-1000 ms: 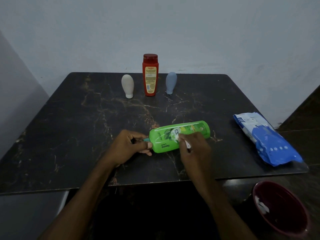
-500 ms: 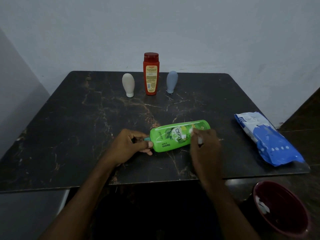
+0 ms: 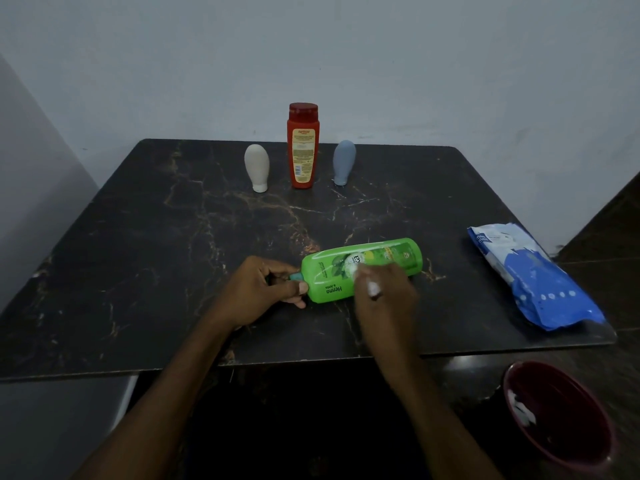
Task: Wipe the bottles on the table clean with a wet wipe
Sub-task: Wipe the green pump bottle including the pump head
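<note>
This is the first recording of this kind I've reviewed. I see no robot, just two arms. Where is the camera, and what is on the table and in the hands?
No machine here: a person works with bare hands. Every picture comes from one wide-angle camera worn on the head, looking forward and down, so the arms enter from the bottom edge. On the dark veined table a green bottle lies on its side. The left hand grips its cap end; the right hand presses a white wet wipe against its label. Near the far edge stand a cream bottle, a red bottle and a grey-blue bottle. A blue and white wipes pack lies at the right. Lower right, beyond the table edge, is a dark red bin with something white inside.
</note>
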### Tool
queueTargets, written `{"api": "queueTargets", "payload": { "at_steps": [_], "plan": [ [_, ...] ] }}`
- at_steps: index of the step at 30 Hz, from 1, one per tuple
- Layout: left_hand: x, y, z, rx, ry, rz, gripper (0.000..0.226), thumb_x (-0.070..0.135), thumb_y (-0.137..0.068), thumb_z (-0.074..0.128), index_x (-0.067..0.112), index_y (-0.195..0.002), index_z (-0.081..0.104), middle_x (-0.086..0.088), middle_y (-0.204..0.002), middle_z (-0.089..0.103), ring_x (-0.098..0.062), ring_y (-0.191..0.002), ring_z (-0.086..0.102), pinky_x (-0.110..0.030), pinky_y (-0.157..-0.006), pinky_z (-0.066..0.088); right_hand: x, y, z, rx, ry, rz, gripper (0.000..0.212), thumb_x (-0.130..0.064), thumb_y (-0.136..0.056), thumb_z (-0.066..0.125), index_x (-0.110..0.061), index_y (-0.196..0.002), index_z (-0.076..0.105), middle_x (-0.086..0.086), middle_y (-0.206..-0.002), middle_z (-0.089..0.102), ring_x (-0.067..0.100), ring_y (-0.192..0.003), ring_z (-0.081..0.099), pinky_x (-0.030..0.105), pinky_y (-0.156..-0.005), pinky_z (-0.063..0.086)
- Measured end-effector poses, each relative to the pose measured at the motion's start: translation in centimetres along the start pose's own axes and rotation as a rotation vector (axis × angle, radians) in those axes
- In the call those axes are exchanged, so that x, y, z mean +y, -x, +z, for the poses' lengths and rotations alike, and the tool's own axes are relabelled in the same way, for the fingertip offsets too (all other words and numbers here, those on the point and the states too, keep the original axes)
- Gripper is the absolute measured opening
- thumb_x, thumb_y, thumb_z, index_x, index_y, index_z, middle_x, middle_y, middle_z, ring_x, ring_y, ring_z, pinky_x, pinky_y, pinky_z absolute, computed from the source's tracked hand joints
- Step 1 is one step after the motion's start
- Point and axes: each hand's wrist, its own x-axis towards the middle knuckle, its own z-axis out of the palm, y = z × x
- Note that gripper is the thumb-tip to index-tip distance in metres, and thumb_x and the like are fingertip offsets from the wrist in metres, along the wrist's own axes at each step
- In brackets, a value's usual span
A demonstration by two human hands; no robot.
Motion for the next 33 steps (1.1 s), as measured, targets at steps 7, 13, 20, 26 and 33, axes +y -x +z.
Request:
{"api": "queueTargets", "payload": {
  "at_steps": [7, 13, 20, 26, 33],
  "plan": [
    [-0.1, 0.1, -0.1, -0.002, -0.035, 0.011, 0.019, 0.007, -0.092, 0.073, 0.005, -0.110, 0.078, -0.016, -0.088, 0.079, -0.032, -0.085, 0.078, -0.046, -0.091, 0.061, -0.7, 0.7, 0.2, -0.109, -0.029, -0.115, 0.016, -0.025, -0.093, 0.061, -0.021, -0.105, 0.072, -0.006, -0.099, 0.062, 0.007, -0.079, 0.061, 0.023, -0.067, 0.053],
    [0.0, 0.1, -0.1, 0.000, -0.052, 0.016, 0.017, 0.007, -0.092, 0.073, 0.005, -0.109, 0.078, -0.014, -0.087, 0.079, -0.031, -0.084, 0.078, -0.050, -0.092, 0.060, -1.6, 0.8, 0.5, -0.056, -0.023, -0.098, 0.012, -0.020, -0.093, 0.061, -0.021, -0.102, 0.069, -0.005, -0.100, 0.061, 0.010, -0.084, 0.062, 0.032, -0.072, 0.056],
    [0.0, 0.3, -0.1, 0.004, -0.074, 0.029, 0.016, 0.010, -0.093, 0.073, 0.006, -0.107, 0.077, -0.012, -0.084, 0.080, -0.030, -0.084, 0.078, -0.052, -0.091, 0.058, -1.1, -0.9, 0.2, -0.100, 0.059, -0.134, 0.014, -0.029, -0.094, 0.060, -0.026, -0.100, 0.072, -0.010, -0.095, 0.060, 0.008, -0.082, 0.059, 0.034, -0.072, 0.053],
    [0.2, 0.3, 0.0, 0.009, -0.060, 0.032, 0.014, 0.010, -0.092, 0.075, 0.006, -0.104, 0.078, -0.013, -0.087, 0.080, -0.034, -0.085, 0.077, -0.057, -0.091, 0.057, -2.9, 0.9, 1.0, -0.251, 0.019, -0.340, 0.015, -0.020, -0.092, 0.061, -0.020, -0.101, 0.073, -0.001, -0.091, 0.058, 0.018, -0.079, 0.060, 0.036, -0.067, 0.051],
    [0.3, 0.5, 0.1, 0.012, -0.061, 0.040, 0.013, 0.008, -0.091, 0.075, 0.005, -0.104, 0.078, -0.011, -0.085, 0.080, -0.029, -0.082, 0.078, -0.045, -0.089, 0.059, -2.4, -0.7, 0.8, -0.141, 0.042, -0.243, 0.012, -0.019, -0.093, 0.060, -0.018, -0.098, 0.071, -0.002, -0.094, 0.057, 0.017, -0.080, 0.058, 0.034, -0.070, 0.050]
  ]
}}
